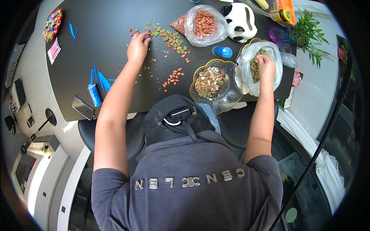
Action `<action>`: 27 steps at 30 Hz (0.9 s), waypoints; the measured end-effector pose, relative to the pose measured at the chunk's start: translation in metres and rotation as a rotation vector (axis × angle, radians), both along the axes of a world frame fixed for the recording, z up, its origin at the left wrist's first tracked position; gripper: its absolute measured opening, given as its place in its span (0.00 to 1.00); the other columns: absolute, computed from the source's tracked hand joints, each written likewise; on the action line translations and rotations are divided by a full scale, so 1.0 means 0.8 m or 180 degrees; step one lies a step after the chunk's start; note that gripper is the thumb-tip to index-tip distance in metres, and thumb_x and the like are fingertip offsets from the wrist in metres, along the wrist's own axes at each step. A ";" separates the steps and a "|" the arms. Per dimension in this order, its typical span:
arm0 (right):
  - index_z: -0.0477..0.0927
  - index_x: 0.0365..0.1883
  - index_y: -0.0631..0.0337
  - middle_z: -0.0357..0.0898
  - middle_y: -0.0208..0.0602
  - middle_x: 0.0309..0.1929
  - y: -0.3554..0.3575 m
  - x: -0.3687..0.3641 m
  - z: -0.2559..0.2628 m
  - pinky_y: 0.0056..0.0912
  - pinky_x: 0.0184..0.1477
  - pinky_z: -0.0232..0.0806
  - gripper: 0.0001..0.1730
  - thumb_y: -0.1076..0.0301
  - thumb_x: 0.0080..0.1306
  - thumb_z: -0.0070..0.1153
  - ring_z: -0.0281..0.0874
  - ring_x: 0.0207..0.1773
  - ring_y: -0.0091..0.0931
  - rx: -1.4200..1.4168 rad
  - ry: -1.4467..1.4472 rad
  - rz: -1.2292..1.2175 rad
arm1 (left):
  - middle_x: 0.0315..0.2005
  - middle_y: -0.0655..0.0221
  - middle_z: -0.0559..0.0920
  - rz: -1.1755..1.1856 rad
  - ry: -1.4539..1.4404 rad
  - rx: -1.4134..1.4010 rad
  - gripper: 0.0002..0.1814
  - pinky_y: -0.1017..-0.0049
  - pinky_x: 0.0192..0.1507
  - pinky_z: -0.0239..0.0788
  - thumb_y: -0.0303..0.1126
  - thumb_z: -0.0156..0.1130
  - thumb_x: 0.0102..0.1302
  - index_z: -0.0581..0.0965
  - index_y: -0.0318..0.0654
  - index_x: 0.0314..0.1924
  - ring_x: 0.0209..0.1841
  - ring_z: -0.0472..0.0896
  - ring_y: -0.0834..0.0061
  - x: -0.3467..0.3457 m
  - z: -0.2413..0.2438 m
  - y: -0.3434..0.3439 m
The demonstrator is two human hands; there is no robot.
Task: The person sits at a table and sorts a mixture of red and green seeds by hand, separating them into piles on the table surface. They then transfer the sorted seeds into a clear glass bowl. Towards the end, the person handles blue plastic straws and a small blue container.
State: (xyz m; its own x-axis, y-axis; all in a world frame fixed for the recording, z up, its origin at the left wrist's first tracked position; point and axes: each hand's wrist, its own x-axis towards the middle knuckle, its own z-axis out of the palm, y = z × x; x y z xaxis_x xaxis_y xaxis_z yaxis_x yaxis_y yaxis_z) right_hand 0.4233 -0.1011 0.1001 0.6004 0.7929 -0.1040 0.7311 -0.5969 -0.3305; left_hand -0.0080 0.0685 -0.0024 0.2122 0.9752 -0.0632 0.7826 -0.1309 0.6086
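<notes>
My left hand (138, 48) is lowered to the dark table, its fingertips beside loose red-skinned peanuts at the end of a scattered row. Green broad beans (173, 39) run on from there to the right. Whether the fingers pinch anything is hidden. My right hand (266, 68) reaches into an open clear plastic bag (276, 55) of dried green beans (254, 70). Its fingers are bent down at the beans, and what they hold cannot be made out. Left of that bag, a gold-rimmed clear dish (229, 93) holds a mix of peanuts, green beans and pale pieces (209, 83).
A plastic bag of peanuts (205, 24) stands at the back beside a panda-shaped container (242, 21). A blue tub (222, 52) is nearby. Nearer me lies a peanut cluster (173, 77). On the left are blue sticks (102, 80), a blue tube (94, 95), a phone (83, 106) and a candy dish (53, 24).
</notes>
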 end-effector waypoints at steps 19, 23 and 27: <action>0.84 0.37 0.59 0.84 0.39 0.32 0.015 -0.049 0.042 0.28 0.35 0.70 0.12 0.60 0.61 0.62 0.81 0.31 0.27 0.0895 0.0168 0.0276 | 0.39 0.63 0.82 -0.0342 0.0560 -0.0532 0.10 0.65 0.44 0.72 0.35 0.64 0.60 0.80 0.40 0.39 0.43 0.80 0.62 0.021 0.004 0.008; 0.83 0.43 0.63 0.85 0.33 0.35 0.026 -0.124 0.043 0.21 0.40 0.71 0.11 0.67 0.64 0.60 0.80 0.37 0.19 0.1138 0.1942 0.0472 | 0.29 0.72 0.83 -0.0398 -0.1103 -0.1281 0.09 0.78 0.37 0.71 0.34 0.67 0.61 0.81 0.37 0.37 0.32 0.78 0.83 0.059 0.037 -0.031; 0.81 0.50 0.59 0.84 0.31 0.35 0.028 -0.196 0.039 0.19 0.36 0.69 0.17 0.63 0.64 0.60 0.77 0.31 0.15 0.0378 0.2941 0.0515 | 0.28 0.79 0.81 -0.0619 -0.2463 -0.2082 0.08 0.86 0.28 0.66 0.32 0.66 0.63 0.80 0.39 0.40 0.27 0.73 0.91 0.111 0.083 -0.090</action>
